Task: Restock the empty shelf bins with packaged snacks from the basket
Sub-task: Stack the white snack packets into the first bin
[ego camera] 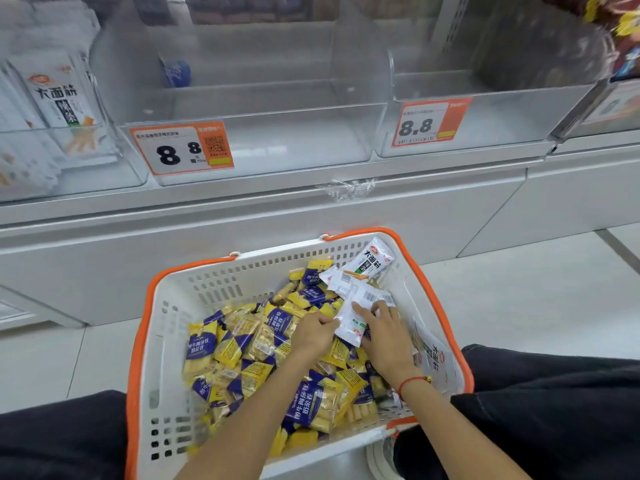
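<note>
A white basket with an orange rim (221, 282) sits on the floor between my knees, full of yellow and purple snack packs (242, 351). White snack packets (360, 299) lie at its far right side. My left hand (313, 332) pinches the lower edge of a white packet (348, 323). My right hand (384, 336) grips the same bundle of white packets from the right. Above, two clear shelf bins stand empty: one with an "8.8" tag (263, 140) and another to its right (485, 109).
The bin at far left (52, 133) holds white packets of the same kind. A bin at far right (620, 98) holds other goods. White shelf fronting (242, 220) runs below the bins. My dark trouser legs (554, 393) flank the basket on the pale tiled floor.
</note>
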